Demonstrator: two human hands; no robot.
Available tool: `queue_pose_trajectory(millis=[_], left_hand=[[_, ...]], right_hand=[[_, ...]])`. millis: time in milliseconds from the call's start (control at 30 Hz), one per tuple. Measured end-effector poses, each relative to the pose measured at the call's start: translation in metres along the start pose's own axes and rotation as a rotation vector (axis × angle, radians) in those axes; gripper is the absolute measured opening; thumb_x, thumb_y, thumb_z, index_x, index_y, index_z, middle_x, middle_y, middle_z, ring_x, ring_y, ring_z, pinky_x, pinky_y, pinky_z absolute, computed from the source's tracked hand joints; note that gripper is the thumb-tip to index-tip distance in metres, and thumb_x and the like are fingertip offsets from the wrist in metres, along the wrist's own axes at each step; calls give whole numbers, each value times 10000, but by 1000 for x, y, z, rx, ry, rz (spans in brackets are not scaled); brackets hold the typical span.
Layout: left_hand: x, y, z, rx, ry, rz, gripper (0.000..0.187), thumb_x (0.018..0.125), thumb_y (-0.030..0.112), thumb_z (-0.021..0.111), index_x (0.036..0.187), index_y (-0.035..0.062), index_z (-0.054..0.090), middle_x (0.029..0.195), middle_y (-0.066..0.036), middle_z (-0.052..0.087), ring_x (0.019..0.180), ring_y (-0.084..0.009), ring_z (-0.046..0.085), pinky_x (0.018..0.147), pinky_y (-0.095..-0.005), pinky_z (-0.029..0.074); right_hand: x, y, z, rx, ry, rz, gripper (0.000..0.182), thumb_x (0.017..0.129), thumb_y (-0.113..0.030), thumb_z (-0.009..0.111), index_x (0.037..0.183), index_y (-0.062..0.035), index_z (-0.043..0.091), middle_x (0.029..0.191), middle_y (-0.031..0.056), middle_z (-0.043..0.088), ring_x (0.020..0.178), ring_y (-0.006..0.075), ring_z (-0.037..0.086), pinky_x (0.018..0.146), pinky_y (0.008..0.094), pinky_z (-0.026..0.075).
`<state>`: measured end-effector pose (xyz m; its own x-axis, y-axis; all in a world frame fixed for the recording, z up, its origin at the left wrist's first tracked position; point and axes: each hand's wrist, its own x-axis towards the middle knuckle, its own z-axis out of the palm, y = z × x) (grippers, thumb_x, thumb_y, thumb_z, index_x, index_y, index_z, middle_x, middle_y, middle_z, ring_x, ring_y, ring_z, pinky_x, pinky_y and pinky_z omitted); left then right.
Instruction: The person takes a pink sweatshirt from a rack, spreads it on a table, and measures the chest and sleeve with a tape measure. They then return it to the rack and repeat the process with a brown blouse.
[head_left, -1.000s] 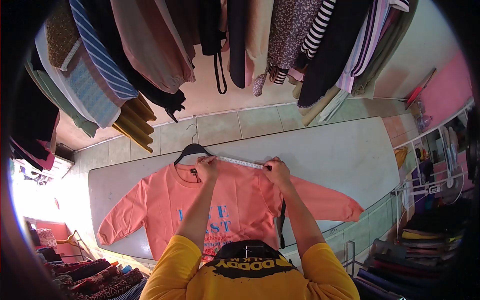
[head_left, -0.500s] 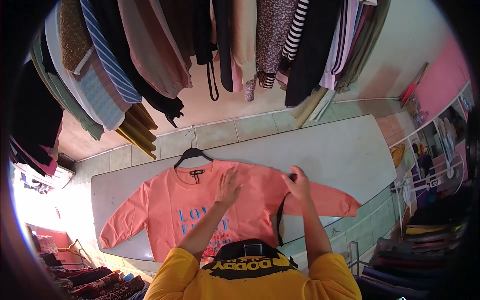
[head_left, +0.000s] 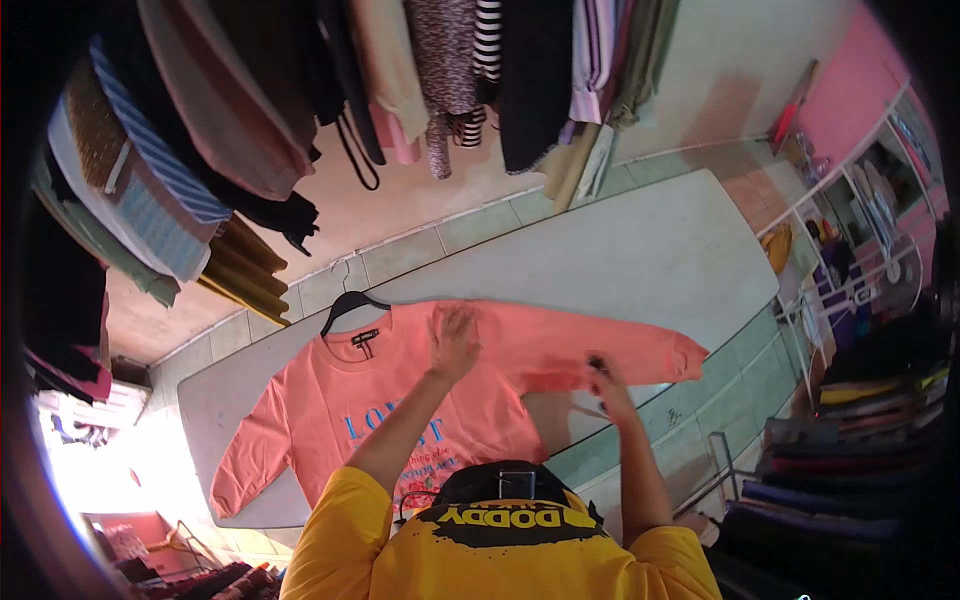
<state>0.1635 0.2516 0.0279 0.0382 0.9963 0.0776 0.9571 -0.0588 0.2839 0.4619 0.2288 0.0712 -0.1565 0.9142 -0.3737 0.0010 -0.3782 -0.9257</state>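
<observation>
A coral long-sleeved sweatshirt (head_left: 405,385) with blue lettering lies spread on the pale table, its sleeves stretched out to both sides. A black hanger (head_left: 352,307) shows in its neck opening. My left hand (head_left: 456,342) rests flat on the shoulder area, fingers extended. My right hand (head_left: 612,392) is over the lower edge of the right-side sleeve (head_left: 600,335), fingers curled around a dark object (head_left: 597,362) that is blurred and mostly hidden. I cannot make out its kind.
The long pale table (head_left: 660,240) has a rounded far-right corner. Hanging clothes (head_left: 450,60) crowd the space above its far side. A white metal rack (head_left: 800,275) stands at the right, with stacked folded garments (head_left: 850,440) nearer. Bright light enters at the left.
The view has shifted and turned. My right hand has moved from the sleeve's upper edge to its lower edge. The right-side sleeve lies straighter and higher; my left hand remains on the shoulder.
</observation>
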Motion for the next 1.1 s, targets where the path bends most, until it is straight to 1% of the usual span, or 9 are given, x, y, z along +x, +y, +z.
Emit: queue_pose_trajectory(millis=[67, 133, 233, 333, 433, 567, 667, 767, 1100], left_hand=[[-17, 16, 11, -416, 71, 155, 396, 785, 291, 575, 1106, 64, 527, 1104, -124, 525, 1041, -250, 481, 913, -435, 352], [-26, 39, -7, -882, -533, -148, 259, 799, 220, 594, 981, 36, 608, 932, -84, 612, 838, -162, 568, 746, -283, 459], [-39, 46, -20, -1198, -565, -440, 191, 808, 175, 586, 879, 4, 635, 813, -47, 630, 727, -97, 567, 687, -240, 467], [-38, 24, -11, -1289, -536, -400, 168, 790, 137, 592, 856, -12, 635, 801, -38, 626, 718, -92, 561, 672, -253, 464], [-18, 9, -18, -934, -520, -236, 136, 768, 104, 591, 858, 17, 645, 791, -25, 627, 715, -75, 550, 645, -257, 457], [31, -13, -18, -515, 1, -300, 76, 718, 182, 611, 742, 172, 683, 763, -19, 637, 689, -171, 584, 652, -320, 453], [61, -19, -10, -305, 80, -241, 74, 697, 233, 632, 709, 179, 680, 773, -5, 631, 758, -183, 562, 761, -366, 388], [72, -13, -2, -246, 65, -311, 83, 677, 260, 646, 711, 192, 680, 785, 21, 628, 820, -177, 542, 831, -396, 309], [72, -21, 17, -260, 88, -277, 97, 653, 296, 660, 692, 209, 679, 801, 66, 623, 847, -169, 528, 828, -412, 315]], right_hand=[[-11, 3, 51, -73, -99, -28, 365, 847, -158, 517, 1159, -37, 371, 865, 38, 497, 723, 120, 478, 683, 260, 422], [-13, 21, 87, -90, -217, -214, 403, 862, -183, 496, 1190, -34, 314, 880, 83, 524, 745, 156, 510, 701, 279, 430], [-4, 36, 111, -261, -200, -317, 444, 861, -213, 497, 1202, -23, 287, 886, 137, 537, 779, 215, 535, 719, 314, 433], [-2, 31, 119, -229, -214, -252, 473, 844, -243, 511, 1205, -21, 300, 910, 182, 535, 832, 287, 547, 743, 354, 430], [-3, 21, 119, -396, -182, -292, 448, 836, -239, 507, 1202, -44, 337, 919, 191, 529, 845, 322, 537, 749, 370, 429], [-19, 11, 112, -619, -122, -375, 371, 826, -226, 499, 1159, -79, 431, 910, 190, 516, 843, 348, 515, 746, 384, 428], [-28, 22, 102, -563, -81, -469, 333, 823, -224, 501, 1119, -76, 470, 915, 182, 518, 850, 342, 521, 745, 383, 429], [-39, 24, 95, -540, -80, -357, 315, 820, -220, 504, 1100, -76, 490, 923, 178, 519, 857, 344, 520, 744, 385, 428], [-57, 28, 87, -553, -96, -169, 371, 817, -251, 507, 1150, -91, 472, 1027, 180, 522, 910, 342, 528, 803, 381, 437]])
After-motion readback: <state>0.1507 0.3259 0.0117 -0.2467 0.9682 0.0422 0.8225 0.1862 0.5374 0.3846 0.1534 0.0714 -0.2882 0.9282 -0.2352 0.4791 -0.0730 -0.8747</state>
